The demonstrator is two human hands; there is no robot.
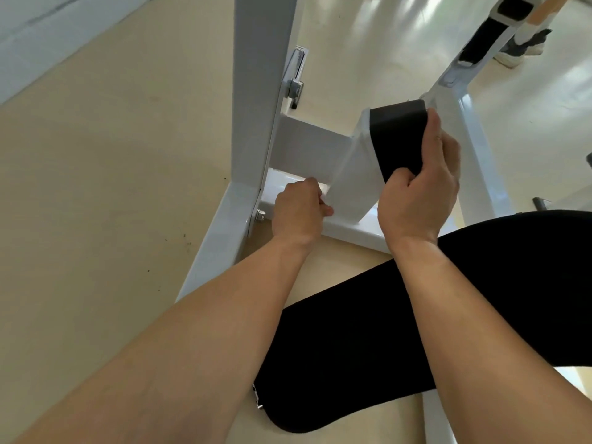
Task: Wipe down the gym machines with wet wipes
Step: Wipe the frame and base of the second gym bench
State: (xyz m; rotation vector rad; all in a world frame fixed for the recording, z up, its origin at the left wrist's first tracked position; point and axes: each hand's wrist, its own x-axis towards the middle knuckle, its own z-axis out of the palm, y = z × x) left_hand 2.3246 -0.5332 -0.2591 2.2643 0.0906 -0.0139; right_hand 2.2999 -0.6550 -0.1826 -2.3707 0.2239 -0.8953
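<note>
A white steel gym machine frame stands on the floor, with an upright post, a cross beam and a low base bar. My left hand is curled at the base bar where the slanted white post meets it; a small bit of white wet wipe shows at its fingers. My right hand grips the black cap on top of that slanted post, thumb in front and fingers behind.
A black padded seat lies under my forearms. Beige floor spreads to the left, glossy pale floor beyond. A bolt sits at the base joint. Another person's shoe stands at the top right beside a further frame leg.
</note>
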